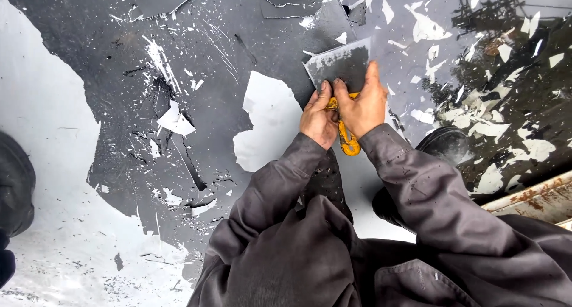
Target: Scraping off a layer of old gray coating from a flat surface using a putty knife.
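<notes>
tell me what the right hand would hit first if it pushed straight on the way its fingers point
The right hand, gripping the yellow-handled scraper, points up-frame; first would likely be the grey lifted sheet its fingertips already touch.

1. We see a scraper [344, 98] with a yellow handle and a wide, dull grey blade, its handle gripped under both hands.
2. Its blade lies flat on the dark coated floor [119, 39], pointing away from us, the handle end jutting back between the wrists.
3. The coating is flaked, baring pale patches.
</notes>
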